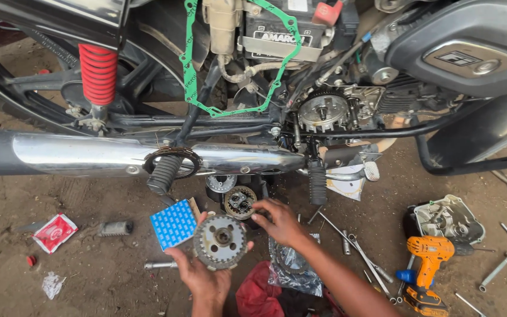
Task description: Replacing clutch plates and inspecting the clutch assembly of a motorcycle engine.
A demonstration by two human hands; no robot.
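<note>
While the left hand (203, 276) cups a toothed clutch hub (220, 240) from below — fingers curled round its rim, face up for inspection — the right hand (280, 222) spreads its fingertips on a smaller clutch part (240, 202) just beyond, steadying it on the ground beside a blue box (173, 224).
</note>
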